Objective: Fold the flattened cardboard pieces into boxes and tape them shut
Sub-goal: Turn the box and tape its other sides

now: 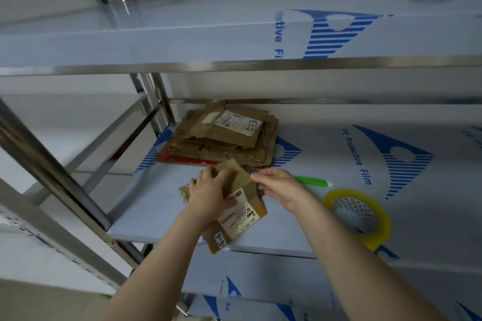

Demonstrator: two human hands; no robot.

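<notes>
The cardboard piece (237, 219) lies at the front edge of the shelf (146, 216). The left hand (208, 195) grips its raised flap (237, 174), probably to fold it. The right hand (281, 187) hovers beside the piece, fingers loose, empty. Right of the piece is the tape roll (357, 216), ready for sealing; behind the piece, the cardboard stack (221, 138).

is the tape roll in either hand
No, the tape roll lies on the shelf beside the right hand, and the left hand is on the cardboard piece.
</notes>
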